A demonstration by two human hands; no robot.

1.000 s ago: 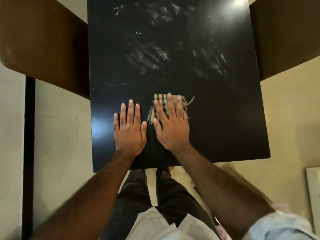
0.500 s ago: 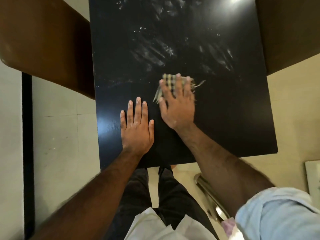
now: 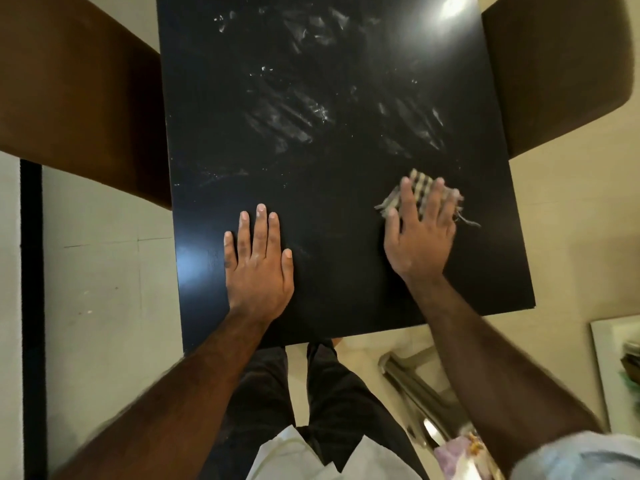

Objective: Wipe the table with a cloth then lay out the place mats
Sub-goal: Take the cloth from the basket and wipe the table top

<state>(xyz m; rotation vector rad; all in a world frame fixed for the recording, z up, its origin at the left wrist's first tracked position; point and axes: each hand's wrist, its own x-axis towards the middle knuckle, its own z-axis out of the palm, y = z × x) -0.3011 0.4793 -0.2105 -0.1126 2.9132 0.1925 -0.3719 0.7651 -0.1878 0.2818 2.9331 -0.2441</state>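
Cloth (image 3: 420, 192) near right edge of table (image 3: 346, 271), pressed flat under right hand (image 3: 420, 237) — fingers straight, spread. Left hand (image 3: 258, 268) flat on tabletop, holding nothing. Advice: overlapping strokes toward white smears (image 3: 287, 123) — even palm pressure.

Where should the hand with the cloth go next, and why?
Probably slide the cloth forward and leftward into the white smears: they streak the table's middle just beyond it, the right hand presses flat on it, and the left hand braces the table.
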